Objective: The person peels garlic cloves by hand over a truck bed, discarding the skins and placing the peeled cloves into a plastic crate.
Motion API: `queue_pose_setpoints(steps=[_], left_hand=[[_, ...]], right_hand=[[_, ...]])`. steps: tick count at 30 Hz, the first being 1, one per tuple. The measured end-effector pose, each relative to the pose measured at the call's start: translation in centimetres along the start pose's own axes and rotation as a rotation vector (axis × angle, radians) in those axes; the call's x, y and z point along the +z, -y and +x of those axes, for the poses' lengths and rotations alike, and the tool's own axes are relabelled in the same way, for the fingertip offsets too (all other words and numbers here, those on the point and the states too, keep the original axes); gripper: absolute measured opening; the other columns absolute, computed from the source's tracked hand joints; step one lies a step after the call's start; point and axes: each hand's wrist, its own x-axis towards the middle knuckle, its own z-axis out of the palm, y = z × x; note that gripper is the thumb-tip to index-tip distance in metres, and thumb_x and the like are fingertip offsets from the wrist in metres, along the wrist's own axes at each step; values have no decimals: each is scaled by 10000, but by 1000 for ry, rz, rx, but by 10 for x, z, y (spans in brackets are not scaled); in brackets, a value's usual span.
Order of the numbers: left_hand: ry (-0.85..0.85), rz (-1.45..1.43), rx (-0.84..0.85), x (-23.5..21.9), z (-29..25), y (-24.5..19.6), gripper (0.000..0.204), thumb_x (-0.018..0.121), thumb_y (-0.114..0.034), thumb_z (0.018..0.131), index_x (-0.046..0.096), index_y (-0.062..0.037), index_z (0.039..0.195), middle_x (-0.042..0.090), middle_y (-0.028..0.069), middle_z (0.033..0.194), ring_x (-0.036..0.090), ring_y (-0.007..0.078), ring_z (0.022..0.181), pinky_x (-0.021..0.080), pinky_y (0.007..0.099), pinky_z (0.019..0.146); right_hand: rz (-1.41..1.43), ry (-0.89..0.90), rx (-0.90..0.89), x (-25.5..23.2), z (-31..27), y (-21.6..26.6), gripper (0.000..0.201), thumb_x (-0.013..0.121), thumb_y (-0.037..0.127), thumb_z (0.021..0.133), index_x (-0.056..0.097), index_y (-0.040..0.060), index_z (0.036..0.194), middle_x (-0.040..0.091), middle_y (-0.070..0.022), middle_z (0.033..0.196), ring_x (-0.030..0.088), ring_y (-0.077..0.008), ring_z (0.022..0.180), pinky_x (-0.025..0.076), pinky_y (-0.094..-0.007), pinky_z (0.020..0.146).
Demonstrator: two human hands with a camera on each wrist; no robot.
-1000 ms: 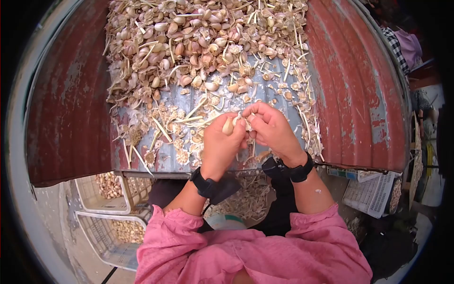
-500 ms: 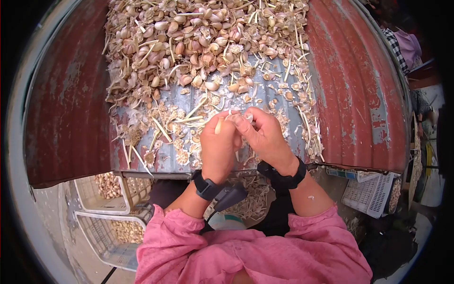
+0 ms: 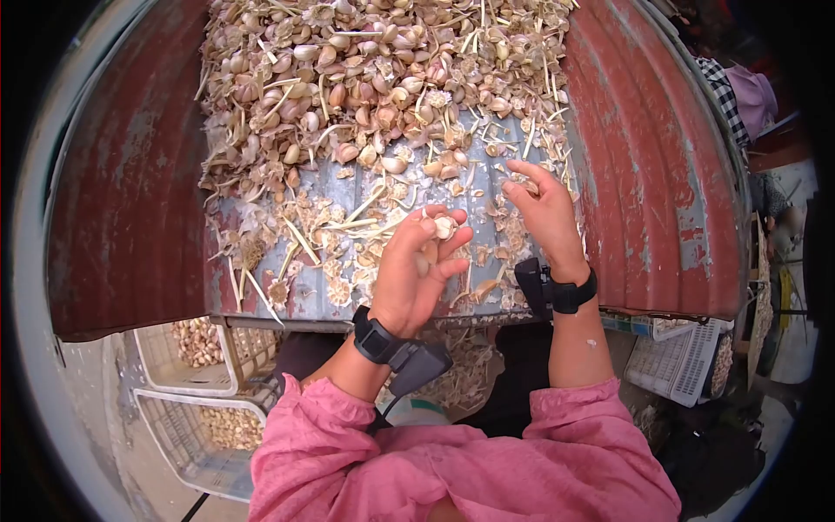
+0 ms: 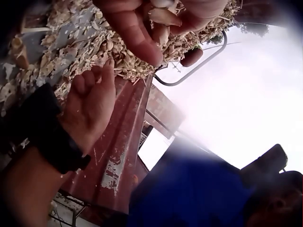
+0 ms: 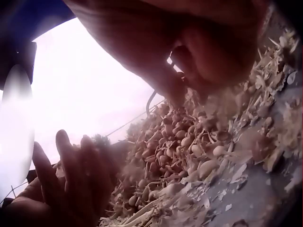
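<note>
My left hand (image 3: 407, 283) is turned palm up over the near part of the metal table, holding garlic cloves. A pale clove (image 3: 444, 228) shows by the thumb and fingertips, and another sits lower in the palm. In the left wrist view, cloves (image 4: 163, 17) lie between the thumb and fingers. My right hand (image 3: 550, 217) is apart from the left, over the scraps on the right side of the table. Its thumb and index finger are spread, the other fingers bent, and nothing shows held in it. A large heap of garlic cloves (image 3: 374, 83) covers the far part of the table.
Dry stalks and skins (image 3: 335, 235) litter the grey corrugated table top (image 3: 335, 183). Red metal sheets (image 3: 130, 191) rise at both sides. Below on the left stand two plastic crates (image 3: 187, 465) with cloves; another crate (image 3: 674, 361) lies at the right.
Both hands were together at the clove. They have parted: the right moved right and away from me, and the left turned palm up, still with cloves.
</note>
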Motion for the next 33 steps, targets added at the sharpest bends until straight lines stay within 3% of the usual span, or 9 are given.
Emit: queue_pose_setpoints(steps=[4, 7, 8, 11, 16, 19, 22, 29, 33], left_hand=[[-8, -54, -5, -11, 6, 7, 292, 477, -237, 853, 461, -60, 1085, 537, 119, 1083, 557, 201, 960, 508, 283, 658], [-76, -163, -73, -9, 6, 4, 253, 434, -225, 865, 460, -44, 1039, 540, 82, 1004, 530, 187, 952, 464, 281, 689], [-73, -166, -70, -11, 8, 4, 253, 434, -225, 865, 460, -44, 1039, 540, 82, 1004, 530, 187, 952, 464, 281, 689], [-149, -257, -18, -20, 12, 1, 229, 431, -235, 869, 485, -50, 993, 552, 76, 967, 541, 159, 903, 453, 280, 692], [-112, -331, 13, -27, 10, -11, 169, 458, -165, 862, 484, -30, 961, 549, 94, 947, 562, 171, 858, 478, 255, 679], [-143, -327, 59, -26, 10, -13, 158, 471, -121, 855, 480, -19, 976, 548, 114, 981, 570, 194, 884, 505, 265, 695], [-178, -273, 109, -22, 9, -14, 191, 469, -125, 856, 479, -9, 1007, 549, 114, 989, 565, 198, 898, 503, 275, 720], [-80, -301, 5, -23, 11, -11, 267, 447, -216, 870, 481, -18, 1046, 548, 120, 1003, 557, 208, 917, 498, 306, 741], [-103, -458, 27, -33, 15, -23, 222, 512, -117, 832, 479, -7, 1021, 539, 132, 965, 576, 193, 798, 483, 257, 606]], right_hand=[[276, 134, 286, -12, 0, 21, 234, 473, 160, 870, 586, -7, 990, 533, 23, 644, 424, -21, 584, 369, -186, 527], [56, 170, -203, 24, -27, 52, 203, 476, 136, 866, 594, -2, 957, 546, -22, 737, 502, -59, 619, 388, -185, 523], [-193, 327, -244, 27, -35, 61, 183, 504, 88, 835, 596, 1, 968, 572, -74, 841, 548, -116, 750, 433, -221, 609], [-13, 290, -195, 42, -28, 64, 147, 540, 85, 782, 616, 34, 897, 549, -98, 776, 544, -205, 664, 427, -283, 573], [-385, 288, -274, 42, 36, -1, 159, 576, 89, 736, 614, 27, 878, 553, -104, 752, 546, -210, 650, 431, -279, 579], [-389, 525, -131, 45, 39, -6, 157, 590, 90, 729, 614, 14, 865, 571, -72, 713, 553, -161, 612, 437, -244, 560], [82, 622, 289, 31, 27, 4, 211, 588, 125, 779, 583, -21, 931, 569, 1, 721, 519, -60, 575, 434, -195, 541], [212, 594, 147, 23, -17, 75, 260, 599, 115, 776, 566, -44, 979, 590, -31, 725, 541, -67, 596, 440, -196, 516], [-34, 496, 71, 13, -11, 54, 177, 613, 93, 746, 611, -18, 884, 609, -51, 759, 542, -61, 595, 437, -217, 511]])
